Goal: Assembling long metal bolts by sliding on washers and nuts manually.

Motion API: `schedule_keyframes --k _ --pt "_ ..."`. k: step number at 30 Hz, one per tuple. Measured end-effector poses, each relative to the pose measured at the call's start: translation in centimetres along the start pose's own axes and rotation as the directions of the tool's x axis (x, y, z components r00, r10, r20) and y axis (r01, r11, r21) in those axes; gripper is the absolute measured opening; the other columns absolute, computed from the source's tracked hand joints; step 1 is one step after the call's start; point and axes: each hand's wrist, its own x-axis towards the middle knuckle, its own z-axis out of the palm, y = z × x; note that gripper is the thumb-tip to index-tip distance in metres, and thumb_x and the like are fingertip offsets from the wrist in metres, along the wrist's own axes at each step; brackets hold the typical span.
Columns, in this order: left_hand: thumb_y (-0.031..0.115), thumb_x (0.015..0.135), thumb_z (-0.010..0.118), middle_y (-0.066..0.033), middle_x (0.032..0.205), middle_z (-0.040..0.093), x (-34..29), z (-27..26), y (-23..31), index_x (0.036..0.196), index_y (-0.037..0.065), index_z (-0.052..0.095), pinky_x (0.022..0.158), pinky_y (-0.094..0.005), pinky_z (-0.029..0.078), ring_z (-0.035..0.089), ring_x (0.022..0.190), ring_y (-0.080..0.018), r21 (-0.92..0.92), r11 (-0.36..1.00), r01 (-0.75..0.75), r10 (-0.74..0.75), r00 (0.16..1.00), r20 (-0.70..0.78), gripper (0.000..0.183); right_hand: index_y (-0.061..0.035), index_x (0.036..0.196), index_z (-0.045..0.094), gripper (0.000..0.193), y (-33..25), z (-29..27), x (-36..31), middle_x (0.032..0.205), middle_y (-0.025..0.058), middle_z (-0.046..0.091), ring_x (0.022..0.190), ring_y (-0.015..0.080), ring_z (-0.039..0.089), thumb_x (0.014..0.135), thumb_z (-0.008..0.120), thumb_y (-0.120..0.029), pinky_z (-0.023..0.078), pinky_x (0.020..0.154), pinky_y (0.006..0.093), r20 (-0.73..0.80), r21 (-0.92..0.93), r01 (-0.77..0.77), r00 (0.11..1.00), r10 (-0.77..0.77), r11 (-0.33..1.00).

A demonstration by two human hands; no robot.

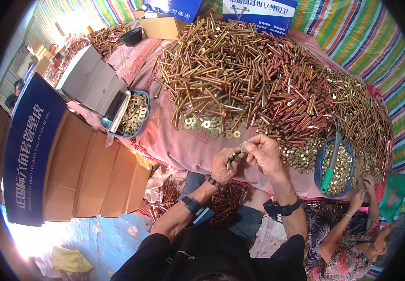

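My left hand (223, 167) is closed around a few brassy bolts (231, 160), whose ends stick out between the fingers. Close to them, my right hand (264, 153) pinches a thin round washer (242, 147) between thumb and finger. Just beyond both hands, loose flat washers (212, 125) lie on a pink cloth (184, 150). Behind these rises a big heap of bolts and metal sleeves (240, 70), golden on the left and more reddish on the right. Small hex nuts (301, 157) are piled to the right of my right hand.
A blue basin (148, 112) of large washers stands at left. Another blue basin (318, 171) holds nuts and a green-handled tool (328, 178). Cardboard cartons (90, 168) stack along the left. At lower right a co-worker's hands (362, 192) work by the heap. Striped sheeting (366, 42) hangs behind.
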Motion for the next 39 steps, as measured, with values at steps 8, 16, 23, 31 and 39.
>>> schedule_keyframes --k 8,16,23,31,39 --pt "0.018 0.097 0.065 -0.0114 0.087 0.069 0.1 -0.3 0.0 0.113 0.006 0.072 0.07 -0.0382 0.054 0.068 0.078 -0.0268 0.046 0.998 -0.035 0.035 0.999 0.016 0.022 0.0022 0.099 0.068 0.019 -0.3 -0.2 0.7 0.079 0.0069 0.071 0.062 0.0147 0.065 0.093 0.075 -0.015 0.053 0.059 0.0289 -0.123 -0.421 0.149 0.968 -0.219 0.895" --pt "0.014 0.095 0.062 -0.0111 0.084 0.068 0.2 -0.5 -0.5 0.114 0.005 0.072 0.068 -0.0374 0.053 0.066 0.075 -0.0272 0.047 0.992 -0.12 0.12 0.993 0.015 0.022 -0.0019 0.081 0.074 0.031 -1.0 -1.4 6.9 0.066 0.0143 0.07 0.071 0.0357 0.071 0.095 0.058 -0.025 0.055 0.075 0.0442 -0.138 -0.856 -0.004 0.965 -0.222 0.516" --pt "0.01 0.094 0.064 -0.0136 0.084 0.068 0.1 -0.1 -0.2 0.114 0.006 0.072 0.068 -0.0385 0.053 0.066 0.075 -0.028 0.003 0.998 -0.058 0.058 0.998 0.032 0.022 0.0019 0.075 0.071 0.032 1.3 -2.5 10.8 0.067 0.0231 0.068 0.064 0.0402 0.067 0.086 0.066 -0.027 0.055 0.069 0.0478 -0.222 -0.895 -0.103 0.947 -0.233 0.434" --pt "0.011 0.094 0.063 -0.0113 0.083 0.068 -0.1 0.1 -0.6 0.112 0.006 0.072 0.068 -0.0384 0.053 0.066 0.076 -0.0288 0.074 0.99 -0.121 0.123 0.992 -0.029 0.02 0.0009 0.065 0.068 0.032 1.0 -2.9 8.4 0.061 0.0076 0.066 0.05 0.0145 0.06 0.083 0.073 -0.025 0.046 0.047 0.0318 -0.167 -0.468 -0.169 0.981 0.101 0.867" --pt "0.018 0.097 0.062 -0.014 0.086 0.07 0.3 -0.1 -0.1 0.115 0.008 0.071 0.071 -0.0428 0.053 0.067 0.079 -0.0342 0.077 0.994 -0.081 0.081 0.997 -0.003 0.022 0.0003 0.1 0.064 0.024 1.2 -2.8 2.8 0.078 0.0067 0.068 0.06 0.0105 0.061 0.092 0.075 -0.02 0.045 0.049 0.0248 -0.158 -0.088 -0.143 0.979 0.128 0.986"
